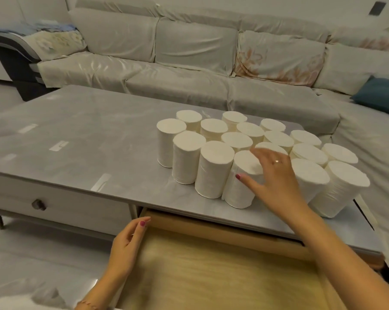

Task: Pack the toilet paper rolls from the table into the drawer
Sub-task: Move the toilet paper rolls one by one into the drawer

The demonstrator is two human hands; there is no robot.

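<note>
Standing open nearest the viewer, the drawer [222, 276] showed a pale wood-grain floor with nothing visible in it, pulled out from under the front edge of the worktop [88, 130]. The left hand [127, 247] hung at the drawer's left wall, fingers loosely curled and holding nothing. Just beyond the drawer, the worktop was a grey glossy slab with a few pale reflected strips; to the drawer's left a second, closed drawer front carried a dark round knob [39, 204]. A pale shiny floor [21, 265] lay left of the drawer.

The right hand [271, 173] reached out over the drawer to the toilet paper rolls [245, 142], fingers spread, with the thumb against the side of the nearest roll [240, 182] and the fingers over its top. A ring [277, 162] sat on one finger. That roll stood at the worktop's front edge, directly behind the drawer.

The rolls were plain cream-white cylinders with flat solid tops, all upright, packed touching in slanting rows behind the drawer and to its right.

Farther behind the worktop ran a sofa [166, 52] under a light cover, with a teal cushion [381, 95] at its right end.
</note>
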